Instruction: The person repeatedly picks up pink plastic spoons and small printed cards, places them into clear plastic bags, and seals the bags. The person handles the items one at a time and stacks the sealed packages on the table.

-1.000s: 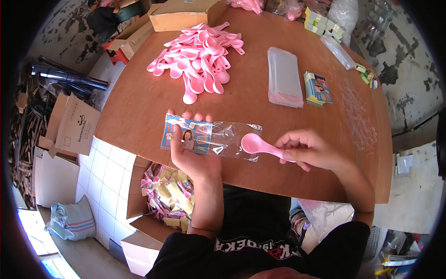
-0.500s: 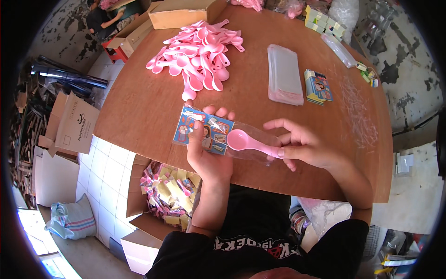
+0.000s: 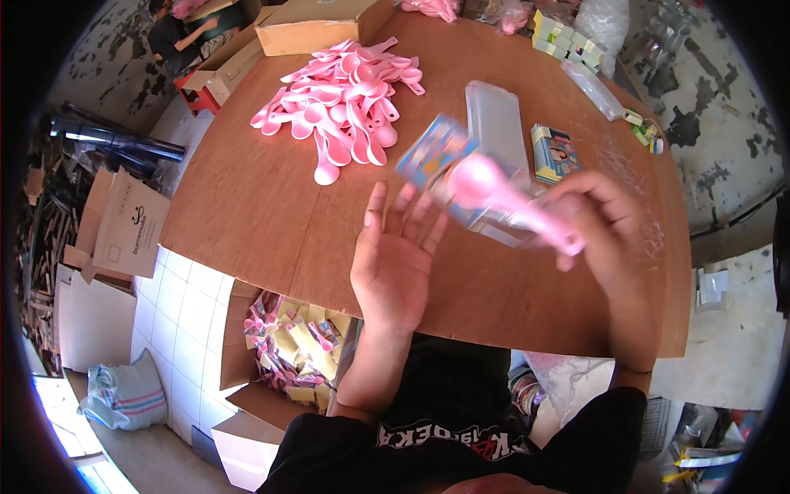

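Note:
A clear plastic bag (image 3: 500, 230) hangs from my right hand (image 3: 605, 221), whose thumb and fingers pinch one end. With it are a pink scoop spoon (image 3: 476, 183), its handle toward that hand, and a blue printed card (image 3: 436, 151) at the far end. Motion blurs all three, so I cannot tell how the card and spoon sit in the bag. My left hand (image 3: 392, 267) lies palm up above the table, fingers spread, holding nothing. Beyond it is a heap of pink spoons (image 3: 352, 92). A stack of clear bags (image 3: 494, 111) and a stack of cards (image 3: 553, 150) lie to the right.
Below the table's left front edge stands an open carton (image 3: 240, 342) filled with packed spoons and cards. Another cardboard box (image 3: 317, 26) rests at the table's far edge. Thin clear strips (image 3: 617, 160) lie on the right. A person (image 3: 173, 43) sits at the far left.
My left hand has let go of the bagged card and opened. My right hand has lifted the bag, spoon and card up and to the right.

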### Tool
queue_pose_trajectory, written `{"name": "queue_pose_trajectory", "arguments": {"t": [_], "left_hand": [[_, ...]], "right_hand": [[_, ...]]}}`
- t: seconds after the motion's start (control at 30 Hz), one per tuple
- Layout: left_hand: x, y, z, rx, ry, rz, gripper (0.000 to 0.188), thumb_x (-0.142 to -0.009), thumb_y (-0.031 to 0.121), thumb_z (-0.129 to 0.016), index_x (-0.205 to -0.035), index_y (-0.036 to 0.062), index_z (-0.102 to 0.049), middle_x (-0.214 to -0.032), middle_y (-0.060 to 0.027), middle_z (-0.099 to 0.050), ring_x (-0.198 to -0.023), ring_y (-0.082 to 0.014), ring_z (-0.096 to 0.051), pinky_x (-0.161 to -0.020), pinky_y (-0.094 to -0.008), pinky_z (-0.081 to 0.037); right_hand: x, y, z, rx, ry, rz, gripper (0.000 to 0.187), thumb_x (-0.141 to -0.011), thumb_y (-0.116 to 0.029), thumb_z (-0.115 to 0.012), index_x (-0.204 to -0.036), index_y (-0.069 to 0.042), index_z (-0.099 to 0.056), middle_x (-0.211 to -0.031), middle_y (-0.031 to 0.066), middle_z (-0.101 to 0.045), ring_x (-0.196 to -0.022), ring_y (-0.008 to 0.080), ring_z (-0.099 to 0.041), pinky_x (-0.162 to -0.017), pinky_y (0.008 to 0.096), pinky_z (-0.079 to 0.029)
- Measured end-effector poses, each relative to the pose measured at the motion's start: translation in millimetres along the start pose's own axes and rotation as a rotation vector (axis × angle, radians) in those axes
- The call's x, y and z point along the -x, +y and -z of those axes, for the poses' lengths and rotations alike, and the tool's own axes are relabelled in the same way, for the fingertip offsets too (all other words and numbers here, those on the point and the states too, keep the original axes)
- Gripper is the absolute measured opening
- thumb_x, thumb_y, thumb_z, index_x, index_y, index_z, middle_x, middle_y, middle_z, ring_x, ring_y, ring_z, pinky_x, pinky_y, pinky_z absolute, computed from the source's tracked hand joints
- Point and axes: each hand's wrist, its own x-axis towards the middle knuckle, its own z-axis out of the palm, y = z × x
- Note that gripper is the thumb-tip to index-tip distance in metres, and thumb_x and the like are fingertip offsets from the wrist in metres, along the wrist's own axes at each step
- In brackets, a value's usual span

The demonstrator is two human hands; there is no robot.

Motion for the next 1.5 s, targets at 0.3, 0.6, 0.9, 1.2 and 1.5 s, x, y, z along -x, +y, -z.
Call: {"name": "queue_pose_trajectory", "arguments": {"t": [0.3, 0.6, 0.9, 1.2, 1.5], "left_hand": [[6, -8, -8, -0.264, 0.054, -0.236, 0.055, -0.092, 0.02, -0.049, -0.143, 0.0091, -0.03, -0.135, -0.0134, -0.043, -0.125, -0.0298, -0.044, -0.107, -0.0502, -0.034], [10, -18, -15, -0.637, -0.111, -0.083, 0.062, -0.089, 0.02, -0.055, -0.144, 0.0066, -0.03, -0.137, -0.0127, -0.041, -0.122, -0.0296, -0.046, -0.101, -0.045, -0.039], [20, -40, -23, -0.542, -0.272, -0.209, 0.086, -0.082, -0.017, -0.058, -0.149, 0.0126, -0.013, -0.143, -0.0137, -0.024, -0.112, -0.0295, -0.059, -0.09, -0.0374, -0.053], [11, -29, 5, -1.212, -0.355, -0.518, 0.085, -0.073, 0.0, -0.073, -0.144, 0.0058, -0.026, -0.14, -0.0154, -0.032, -0.124, -0.0307, -0.045, -0.102, -0.0463, -0.04], [15, -31, -23, -1.528, -0.374, -0.721, 0.042, -0.069, 0.003, -0.076, -0.109, 0.0121, -0.068, -0.131, -0.0168, -0.048, -0.102, -0.029, -0.053, -0.086, -0.0392, -0.045]], "right_hand": [[-53, -15, 30, 0.249, 0.295, 0.238, 0.016, -0.089, -0.015, -0.066, -0.092, 0.0, -0.07, -0.066, -0.0034, -0.059, -0.059, 0.0012, -0.048, -0.052, 0.0184, -0.035], [-46, 14, 19, 0.426, 0.115, 0.22, 0.012, -0.088, -0.012, -0.064, -0.085, -0.001, -0.067, -0.068, 0.0005, -0.061, -0.059, 0.0049, -0.049, -0.053, 0.0226, -0.039], [-26, 15, -11, 0.543, 0.048, 0.166, 0.009, -0.087, -0.009, -0.064, -0.089, -0.001, -0.066, -0.073, 0.0052, -0.064, -0.059, 0.0099, -0.056, -0.054, 0.0246, -0.043], [-15, 20, -14, 0.542, 0.048, 0.206, 0.008, -0.087, -0.009, -0.067, -0.087, -0.001, -0.067, -0.068, 0.0013, -0.062, -0.055, 0.0053, -0.051, -0.051, 0.0229, -0.04], [-5, -3, -20, 0.479, 0.02, 0.107, 0.01, -0.084, -0.01, -0.066, -0.085, 0.001, -0.068, -0.069, 0.0115, -0.066, -0.056, 0.017, -0.063, -0.052, 0.0275, -0.048]]}}
